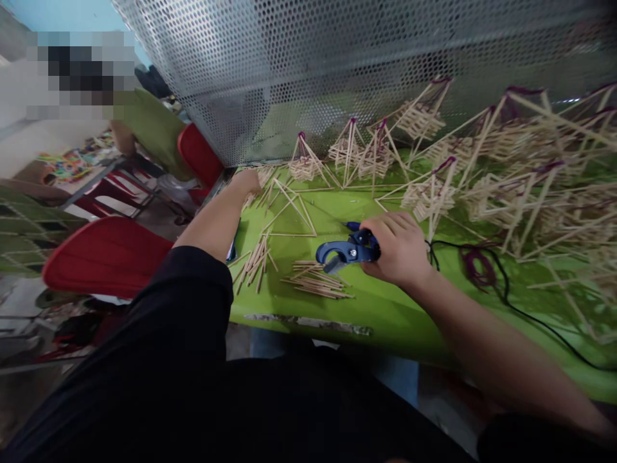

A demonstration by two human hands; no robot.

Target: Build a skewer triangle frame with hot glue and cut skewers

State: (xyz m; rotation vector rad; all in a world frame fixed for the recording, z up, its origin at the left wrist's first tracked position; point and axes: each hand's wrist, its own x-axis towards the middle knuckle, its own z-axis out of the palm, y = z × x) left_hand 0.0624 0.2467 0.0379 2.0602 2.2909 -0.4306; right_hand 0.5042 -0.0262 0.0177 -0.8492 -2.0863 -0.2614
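Note:
My right hand (398, 247) is wrapped round a blue cutter (354, 249) with a curved jaw, held above the green table (405, 315). Under the jaw lies a pile of short wooden sticks (318, 281). My left hand (249, 182) reaches to the far left part of the table, at a pile of thin sticks (266, 180); its fingers are mostly hidden and blurred. Between my hands stands a bare stick frame (294, 209). Another bundle of sticks (255, 265) lies nearer to me on the left.
Several stick structures with purple ties (348, 151) fill the back and right. A perforated metal panel (289, 71) rises behind. A black cord (506, 289) and a purple coil (477, 267) lie right. Red chairs (108, 256) and a seated person (149, 125) are left.

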